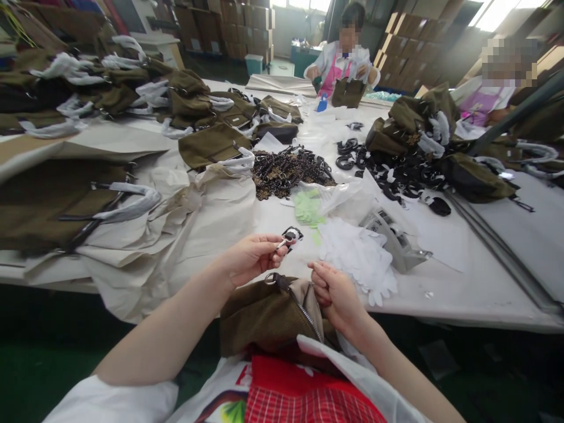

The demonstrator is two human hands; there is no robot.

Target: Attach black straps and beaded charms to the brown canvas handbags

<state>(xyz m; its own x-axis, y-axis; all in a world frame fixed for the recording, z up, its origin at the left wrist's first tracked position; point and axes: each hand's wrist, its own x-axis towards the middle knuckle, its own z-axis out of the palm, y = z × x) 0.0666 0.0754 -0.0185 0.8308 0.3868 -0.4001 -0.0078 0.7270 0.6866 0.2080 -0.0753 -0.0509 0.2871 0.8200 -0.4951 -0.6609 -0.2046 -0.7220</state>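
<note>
My left hand pinches a small metal clasp, with a dark strap bundle hanging at its far end above the white table. To its right, my right hand has its fingers curled closed beside the edge of an olive bag; whatever lies between those fingertips is too small to tell. The bag rests against my lap at the table edge, its zipper partly open and a metal ring at its top corner.
Beyond my hands lie a chain pile, green tags, white tags and a clear dispenser. Olive bags are heaped left, more right. Two people in pink aprons work across the table.
</note>
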